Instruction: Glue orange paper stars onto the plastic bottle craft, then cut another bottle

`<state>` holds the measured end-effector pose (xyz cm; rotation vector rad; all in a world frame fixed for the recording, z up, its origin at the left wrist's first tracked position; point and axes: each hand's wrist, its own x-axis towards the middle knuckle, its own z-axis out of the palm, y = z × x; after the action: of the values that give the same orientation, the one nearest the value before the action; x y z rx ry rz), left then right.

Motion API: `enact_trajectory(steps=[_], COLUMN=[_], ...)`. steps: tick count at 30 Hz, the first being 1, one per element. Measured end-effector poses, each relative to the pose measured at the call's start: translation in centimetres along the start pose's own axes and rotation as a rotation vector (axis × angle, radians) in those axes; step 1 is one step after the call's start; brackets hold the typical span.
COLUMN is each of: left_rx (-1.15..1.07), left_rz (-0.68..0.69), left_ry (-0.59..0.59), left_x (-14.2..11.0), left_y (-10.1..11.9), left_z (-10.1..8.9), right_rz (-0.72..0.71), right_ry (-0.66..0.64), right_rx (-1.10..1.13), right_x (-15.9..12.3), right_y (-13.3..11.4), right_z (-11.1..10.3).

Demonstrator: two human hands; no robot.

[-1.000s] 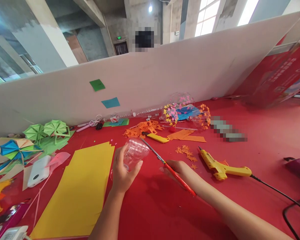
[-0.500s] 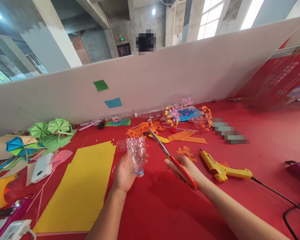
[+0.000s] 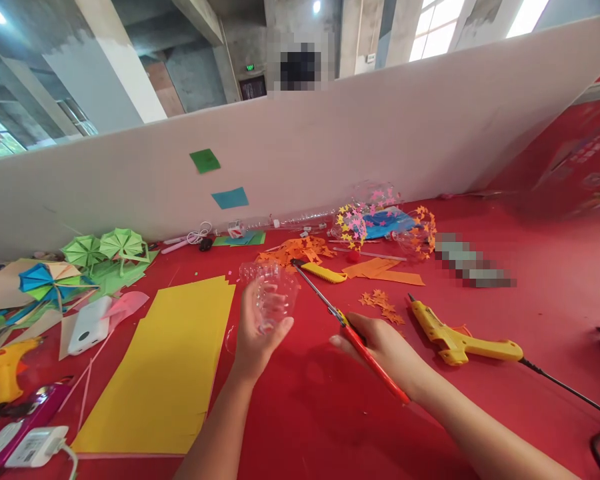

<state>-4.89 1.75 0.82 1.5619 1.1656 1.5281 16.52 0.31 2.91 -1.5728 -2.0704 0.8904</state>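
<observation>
My left hand (image 3: 254, 337) is closed around a clear plastic bottle piece (image 3: 277, 293), a cut-off end with ridged walls, held above the red table. Its neck is hidden now behind my fingers and thumb. In my right hand (image 3: 385, 350) is a pair of scissors (image 3: 373, 363) with red handles, seen nearly edge-on. The blades look closed and point up and left, their tips apart from the bottle piece. Past the tips lies a yellow utility knife (image 3: 325, 273), beside a pile of orange paper cutouts (image 3: 293, 252).
Yellow paper sheets (image 3: 160, 367) lie left of my left hand. A corded yellow glue gun (image 3: 457, 337) rests at right, near small orange stars (image 3: 381, 305). Star-covered clear bottle pieces (image 3: 353, 227) stand by the white partition (image 3: 305, 147). Green paper umbrellas (image 3: 121, 243) are at far left.
The bottle piece was turned neck-down toward me half a second ago, showing a blue ring; now it is tilted back as before. The scissors rolled to show their handles, then returned edge-on.
</observation>
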Motion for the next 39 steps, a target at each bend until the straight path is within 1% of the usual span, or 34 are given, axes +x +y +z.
enact_trajectory(steps=[2, 3, 5, 8, 11, 18, 25, 28, 33, 39], left_rx=[0.202, 0.265, 0.322, 0.351, 0.387, 0.491, 0.576, 0.592, 0.56, 0.537], left_rz=[0.108, 0.151, 0.215, 0.231, 0.227, 0.28, 0.396, 0.396, 0.325, 0.277], left_ry=[0.041, 0.056, 0.076, 0.101, 0.127, 0.117, 0.118, 0.111, 0.116, 0.096], left_x=[-0.2, -0.2, -0.3, -0.5, -0.5, -0.3, -0.1, -0.1, -0.2, -0.2], left_y=[0.0, 0.0, 0.0, 0.1, 0.1, 0.1, -0.1, -0.2, -0.4, -0.3], left_z=[-0.1, -0.1, -0.2, -0.2, -0.3, -0.6, -0.8, -0.7, -0.6, -0.6], right_rz=[-0.01, -0.015, -0.017, 0.006, 0.004, -0.025, -0.04, -0.027, -0.014, -0.004], right_ry=[0.023, 0.039, 0.074, 0.114, 0.134, 0.107, 0.088, 0.073, 0.045, 0.033], right_rx=[-0.065, -0.098, -0.16, -0.224, -0.234, -0.301, -0.329, -0.338, -0.312, -0.289], right_x=[-0.1, -0.1, 0.0, 0.3, 0.5, 0.5, 0.6, 0.6, 0.5, 0.7], right_y=[0.0, 0.0, 0.2, 0.6, 1.0, 1.3, 1.1, 1.0, 0.9, 1.0], right_z=[0.1, 0.2, 0.3, 0.3, 0.2, 0.5, 0.7, 0.7, 0.8, 0.7])
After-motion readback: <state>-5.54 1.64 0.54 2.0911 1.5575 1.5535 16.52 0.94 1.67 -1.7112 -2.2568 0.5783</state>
